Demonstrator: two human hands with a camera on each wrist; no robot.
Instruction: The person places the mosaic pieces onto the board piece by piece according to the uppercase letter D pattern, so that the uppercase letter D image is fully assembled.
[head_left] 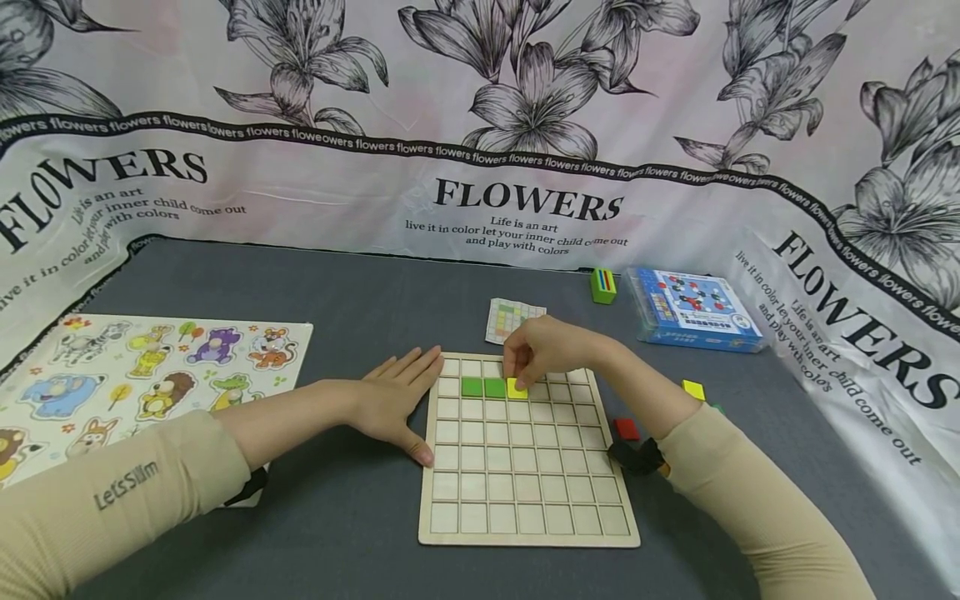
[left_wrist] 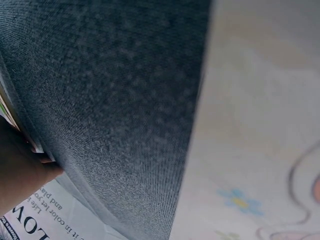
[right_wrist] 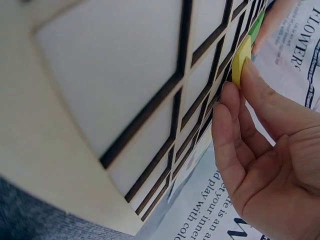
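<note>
A wooden grid board (head_left: 528, 534) lies flat on the dark cloth. Two green square tiles (head_left: 472, 387) sit side by side in its second row from the top. Just right of them, my right hand (head_left: 555, 346) pinches a yellow square tile (right_wrist: 241, 60) between thumb and fingers. In the right wrist view that tile is tilted, one edge at the grid. My left hand (head_left: 393, 404) lies with fingers extended, thumb and fingertips touching the board's left edge. Only part of the left hand (left_wrist: 22, 167) shows in the left wrist view.
A small colour-grid card (head_left: 504, 319) lies behind the board. Farther right are a green striped block (head_left: 603, 286) and a blue box (head_left: 701, 308). A red tile (head_left: 626, 429) and another yellow tile (head_left: 693, 389) lie near the right forearm. An animal picture board (head_left: 180, 358) is at left.
</note>
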